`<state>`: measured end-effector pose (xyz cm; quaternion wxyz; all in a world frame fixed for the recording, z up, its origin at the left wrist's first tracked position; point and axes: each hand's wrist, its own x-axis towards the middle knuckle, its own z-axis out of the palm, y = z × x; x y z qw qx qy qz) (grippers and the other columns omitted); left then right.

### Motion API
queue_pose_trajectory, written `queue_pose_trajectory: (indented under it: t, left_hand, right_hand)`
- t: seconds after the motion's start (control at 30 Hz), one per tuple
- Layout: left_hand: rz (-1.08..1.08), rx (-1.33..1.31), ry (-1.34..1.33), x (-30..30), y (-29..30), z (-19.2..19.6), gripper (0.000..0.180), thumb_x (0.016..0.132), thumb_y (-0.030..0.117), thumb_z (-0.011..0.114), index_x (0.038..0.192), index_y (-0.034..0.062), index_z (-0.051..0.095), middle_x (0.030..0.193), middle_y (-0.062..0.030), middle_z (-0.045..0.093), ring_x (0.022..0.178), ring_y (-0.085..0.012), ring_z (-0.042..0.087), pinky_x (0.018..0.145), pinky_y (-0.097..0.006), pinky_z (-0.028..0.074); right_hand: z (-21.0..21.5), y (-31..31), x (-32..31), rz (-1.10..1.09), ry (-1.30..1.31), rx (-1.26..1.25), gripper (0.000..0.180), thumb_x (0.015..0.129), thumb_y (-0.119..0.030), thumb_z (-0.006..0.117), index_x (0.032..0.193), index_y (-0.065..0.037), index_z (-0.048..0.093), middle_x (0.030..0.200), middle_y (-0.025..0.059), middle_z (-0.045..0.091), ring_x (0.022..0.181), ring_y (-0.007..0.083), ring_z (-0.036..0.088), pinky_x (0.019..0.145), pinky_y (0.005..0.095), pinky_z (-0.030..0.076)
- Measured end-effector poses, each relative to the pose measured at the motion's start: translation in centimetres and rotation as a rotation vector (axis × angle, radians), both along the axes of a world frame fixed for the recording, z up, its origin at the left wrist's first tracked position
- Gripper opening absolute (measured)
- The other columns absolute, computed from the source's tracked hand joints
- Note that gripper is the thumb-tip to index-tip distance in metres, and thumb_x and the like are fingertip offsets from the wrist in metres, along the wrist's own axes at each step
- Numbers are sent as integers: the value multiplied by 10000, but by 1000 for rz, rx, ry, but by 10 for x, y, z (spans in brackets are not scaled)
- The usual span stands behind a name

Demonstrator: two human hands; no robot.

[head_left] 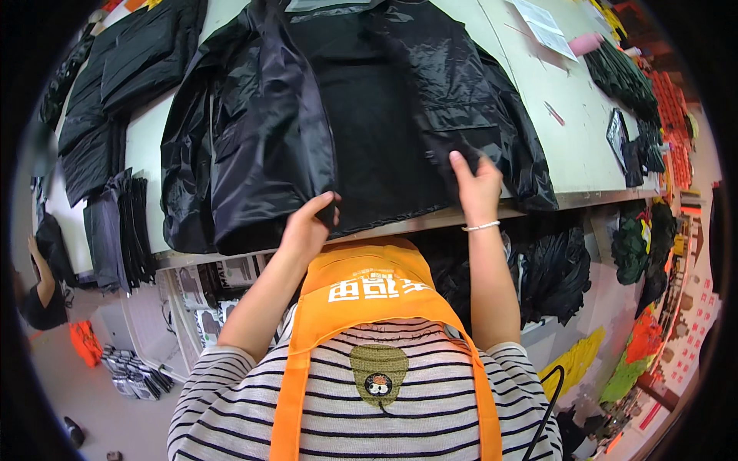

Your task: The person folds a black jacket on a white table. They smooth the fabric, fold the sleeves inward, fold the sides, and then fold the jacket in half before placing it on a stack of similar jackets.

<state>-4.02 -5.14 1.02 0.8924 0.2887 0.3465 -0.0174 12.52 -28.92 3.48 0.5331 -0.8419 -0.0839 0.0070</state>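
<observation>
A black, shiny jacket (269, 138) lies spread on the white table with its front open and its dark lining showing in the middle. Its hem reaches the table's near edge. My left hand (310, 223) pinches the lower corner of the left front panel, fingers partly hidden behind the cloth. On the other side, my right hand (478, 184) grips the lower edge of the right front panel between thumb and fingers. The two panels are drawn apart, and the sleeves lie out at either side.
Folded black garments (146, 69) are stacked at the far left, beside a row of dark folded pieces (119, 227). On the right of the table (530, 115) lie a paper sheet (544, 27), a small pen-like item (554, 114) and a dark bundle (623, 77). Black cloth (557, 269) fills the space below.
</observation>
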Motion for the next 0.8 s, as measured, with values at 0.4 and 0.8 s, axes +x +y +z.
queue_pose_trajectory:
  t: [0.4, 0.8]
  left_hand:
    - [-313, 94, 226, 80, -47, -86, 197, 797, 234, 718, 762, 60, 633, 688, -20, 588, 554, -126, 472, 516, -260, 360]
    - [-408, 152, 197, 73, -48, -90, 206, 817, 300, 684, 746, 107, 668, 687, 17, 589, 604, -106, 473, 559, -253, 345]
  right_hand:
    - [-79, 17, -72, -82, 836, 417, 152, 886, -161, 562, 951, -43, 631, 868, 20, 641, 806, 134, 613, 673, 272, 480]
    - [-54, 73, -84, 163, -75, -658, 80, 784, -128, 629, 823, -61, 651, 862, 132, 615, 844, 318, 588, 733, 410, 489]
